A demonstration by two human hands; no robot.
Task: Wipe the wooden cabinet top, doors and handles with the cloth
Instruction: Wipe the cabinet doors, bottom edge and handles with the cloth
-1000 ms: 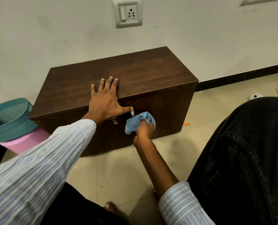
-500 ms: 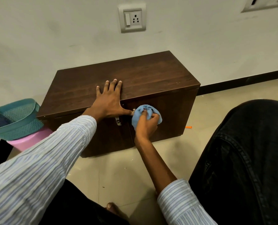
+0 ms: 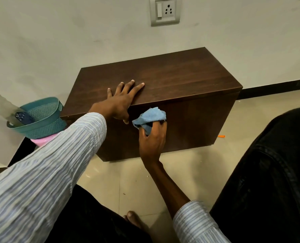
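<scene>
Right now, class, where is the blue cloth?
In the head view, the cloth is bunched in the right hand against the cabinet front, just under the top edge, right beside the left hand's thumb.

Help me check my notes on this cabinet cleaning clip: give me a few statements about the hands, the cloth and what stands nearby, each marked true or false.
1. The right hand grips the blue cloth against the front of the cabinet. True.
2. The left hand holds a spray bottle. False: it lies flat on the cabinet top, fingers spread, holding nothing.
3. A teal basket stands to the left of the cabinet. True.
4. The cloth lies spread out on the cabinet top. False: it is bunched in the right hand, just below the top's front edge.
5. A wall socket is above the cabinet. True.
</scene>
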